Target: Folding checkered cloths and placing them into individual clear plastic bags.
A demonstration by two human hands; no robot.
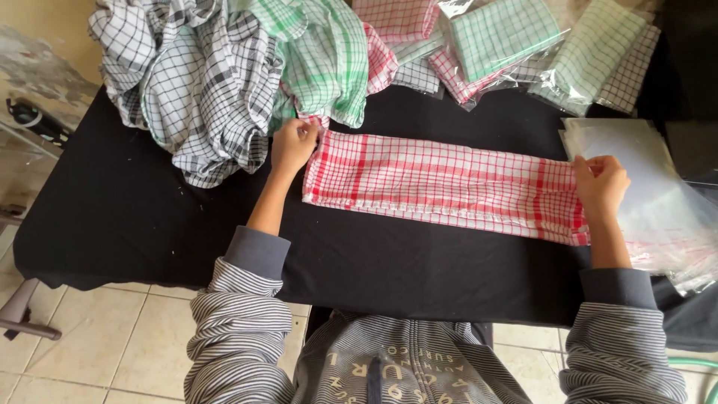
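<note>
Although the head camera looked straight down, much was cut off: the person's face lay out of frame, the loose heap of black-and-white checked cloths (pixel 198 82) ran past the top edge, and a dark object (pixel 34 120) at the far left was only partly seen and hard to identify. The black table (pixel 127 217) showed just one leg at the lower left, above pale floor tiles (pixel 112 344).

Near the heap, the left hand (pixel 293 144) was closed in a pinch on the upper left corner of the red checked cloth (pixel 441 183), its fingertips turned away from the camera, so how they met could not be made out. That cloth lay folded into a long strip across the middle of the table, stretched flat between both hands, its left end under the green checked cloth (pixel 321 52) hanging just above it.

Further right, bagged folded cloths (pixel 508 41) sat at the table's far edge, partly out of frame. The right hand (pixel 600 183) gripped the strip's right end, thumb and fingers closed on its upper corner. Beside it, a stack of clear plastic bags (pixel 651 194) blurred into glare, with its right side cut off.
</note>
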